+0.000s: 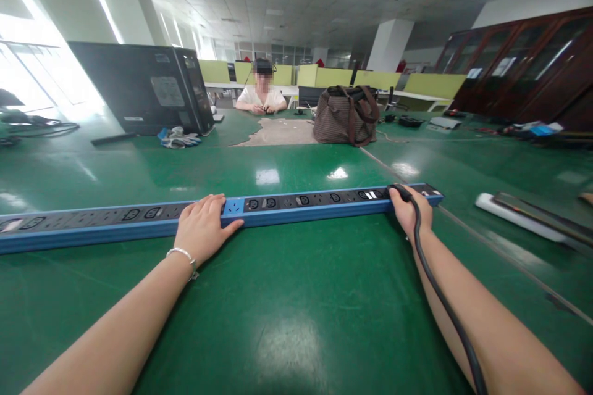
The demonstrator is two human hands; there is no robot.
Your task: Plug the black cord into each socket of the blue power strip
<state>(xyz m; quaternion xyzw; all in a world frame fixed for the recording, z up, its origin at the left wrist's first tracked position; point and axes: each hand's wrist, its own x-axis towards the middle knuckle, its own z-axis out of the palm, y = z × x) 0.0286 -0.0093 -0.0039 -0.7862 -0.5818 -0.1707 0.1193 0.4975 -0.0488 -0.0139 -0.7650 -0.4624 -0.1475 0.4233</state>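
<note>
Through the head camera I have a long blue power strip (296, 202) lying crosswise on the green table (296, 296), its black socket face turned up. It runs out of view past my left side, and its near-at-hand end lies just beyond my right hand (414, 210).

My left hand (202, 228) rests across the top of the strip, fingers close together and nearly straight, the thumb spread away along the front edge; it leans on the strip without being wrapped round it. Just right of those fingers is a single blue socket (234, 205), and a bracelet (183, 252) circles that wrist.

My right hand is closed on a black plug (399, 191), held down at the strip close to its right end. I cannot tell whether the plug sits fully in a socket, because the fingers hide it. Its cable (419, 245) curves back over the forearm and out at the bottom. A bare stretch of sockets lies between the two hands.

Farther across the table are a dark computer case (139, 86), gloves (178, 137) in front of it, and a brown bag (345, 114); another person (262, 95) sits beyond.
</note>
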